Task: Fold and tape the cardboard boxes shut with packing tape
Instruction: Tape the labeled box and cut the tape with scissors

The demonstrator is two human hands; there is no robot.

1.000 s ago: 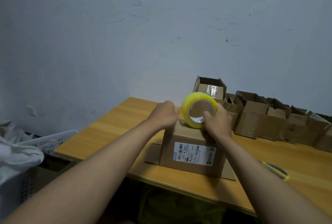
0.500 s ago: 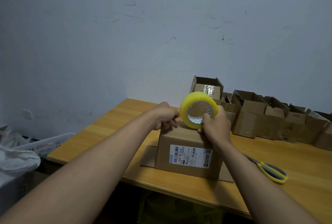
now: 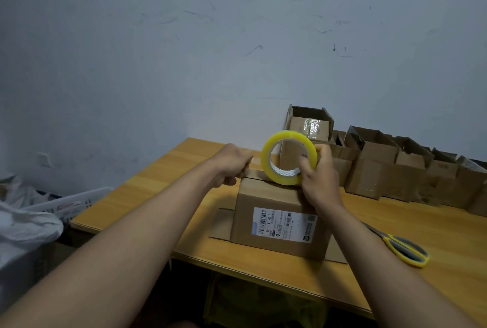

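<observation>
Pinching the tape end [image 3: 250,163], the left hand [image 3: 233,161] could let it tear or wrinkle if the right hand [image 3: 320,182], fingers [image 3: 305,167] curled round the yellow roll [image 3: 288,157], pulls askew over the box [image 3: 282,219].

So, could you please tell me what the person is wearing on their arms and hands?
Nothing that shows: both forearms are bare up to the edge of the picture, with no sleeves, gloves, watch or rings visible on the left hand or the right hand.

A plain packing room: scuffed bare wall [image 3: 184,64], wooden table [image 3: 163,177] carrying a row of open boxes [image 3: 382,169], a labelled box [image 3: 282,227], tape [image 3: 288,157] and scissors [image 3: 403,247].
</observation>
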